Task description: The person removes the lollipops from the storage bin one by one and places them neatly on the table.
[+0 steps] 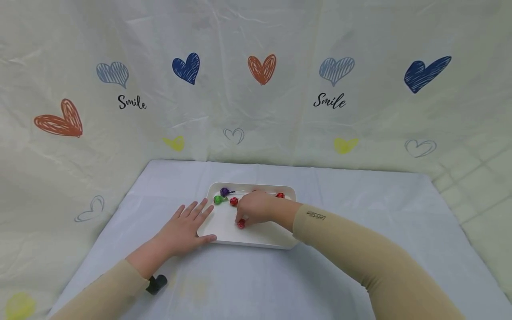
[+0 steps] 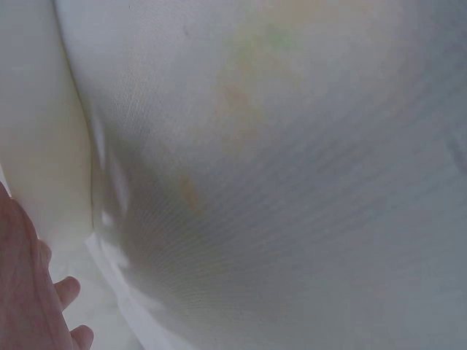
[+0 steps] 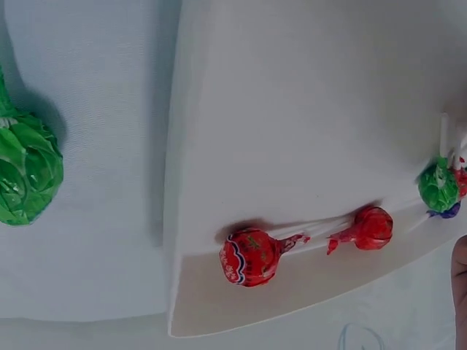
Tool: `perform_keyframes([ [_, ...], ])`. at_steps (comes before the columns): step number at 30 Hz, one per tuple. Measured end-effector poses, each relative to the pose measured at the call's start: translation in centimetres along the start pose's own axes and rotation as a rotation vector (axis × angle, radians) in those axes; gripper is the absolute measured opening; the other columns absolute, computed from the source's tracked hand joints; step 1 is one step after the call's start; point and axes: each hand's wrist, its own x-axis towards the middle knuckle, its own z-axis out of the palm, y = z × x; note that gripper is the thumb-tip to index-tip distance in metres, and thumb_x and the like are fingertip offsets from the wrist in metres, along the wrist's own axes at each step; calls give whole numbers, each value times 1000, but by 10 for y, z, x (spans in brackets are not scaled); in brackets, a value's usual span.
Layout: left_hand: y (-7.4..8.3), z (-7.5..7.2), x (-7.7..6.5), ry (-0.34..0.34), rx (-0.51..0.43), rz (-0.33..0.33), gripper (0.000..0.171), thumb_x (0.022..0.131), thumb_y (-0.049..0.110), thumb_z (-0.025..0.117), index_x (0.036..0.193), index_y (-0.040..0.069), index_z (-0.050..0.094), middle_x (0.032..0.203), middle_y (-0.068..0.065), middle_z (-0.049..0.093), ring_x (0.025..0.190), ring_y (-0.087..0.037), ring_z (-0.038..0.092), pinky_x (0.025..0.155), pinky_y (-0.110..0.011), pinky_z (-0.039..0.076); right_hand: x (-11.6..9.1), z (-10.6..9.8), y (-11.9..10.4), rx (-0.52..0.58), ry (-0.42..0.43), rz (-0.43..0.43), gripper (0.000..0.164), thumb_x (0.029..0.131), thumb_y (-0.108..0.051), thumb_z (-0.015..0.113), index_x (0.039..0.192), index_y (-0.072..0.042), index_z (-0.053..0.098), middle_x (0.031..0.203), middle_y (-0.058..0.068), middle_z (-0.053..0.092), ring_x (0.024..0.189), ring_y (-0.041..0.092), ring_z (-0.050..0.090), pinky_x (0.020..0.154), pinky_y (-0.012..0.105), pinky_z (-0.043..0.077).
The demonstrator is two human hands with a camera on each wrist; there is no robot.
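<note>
My right hand is over the white tray, its fingers curled and pinching a red lollipop. Behind it in the tray lie a purple lollipop, a green lollipop and another red lollipop. At the tray's back right is one more red lollipop; the right wrist view shows this red-wrapped lollipop with a second red one beside it. My left hand lies at the tray's left front corner, fingers straight and spread, holding nothing.
A green lollipop lies on the white cloth outside the tray in the right wrist view; the head view does not show it. A small black object sits by the left wrist. A curtain printed with hearts hangs behind the table.
</note>
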Motion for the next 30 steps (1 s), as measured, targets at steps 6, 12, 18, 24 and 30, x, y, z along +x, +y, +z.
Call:
perform_keyframes([
  [6,0,0,0,-23,13,-13,100,85,86,29,160,21,18,167,-5,9,151,-34,12,119,-58,8,-7,1,4,-17,16,-17,24,87,-34,78,110,-38,77,94,-19,66,92,5,60,89,31,46],
  [12,1,0,1,-35,10,-24,99,86,84,34,160,20,18,167,-6,9,151,-35,12,119,-58,8,-17,2,4,27,8,2,19,88,-33,77,107,-35,79,92,-19,67,88,4,59,85,24,48],
  [18,2,-3,0,-24,1,-12,99,87,83,35,160,18,19,166,-8,10,150,-36,13,119,-59,9,-26,2,6,84,-34,71,19,86,-36,78,105,-36,79,86,-20,67,83,3,58,82,25,48],
  [24,2,-4,0,-18,-3,1,102,84,86,29,160,18,19,166,-8,10,150,-37,14,119,-59,9,-32,3,11,100,-78,129,18,85,-40,78,103,-39,78,82,-23,65,82,3,58,79,28,50],
  [30,2,-3,-1,-23,-3,-3,101,85,85,31,160,17,19,166,-8,10,150,-36,13,119,-59,8,-40,5,18,68,-82,163,17,83,-43,79,100,-38,78,76,-23,62,77,3,57,76,26,48],
])
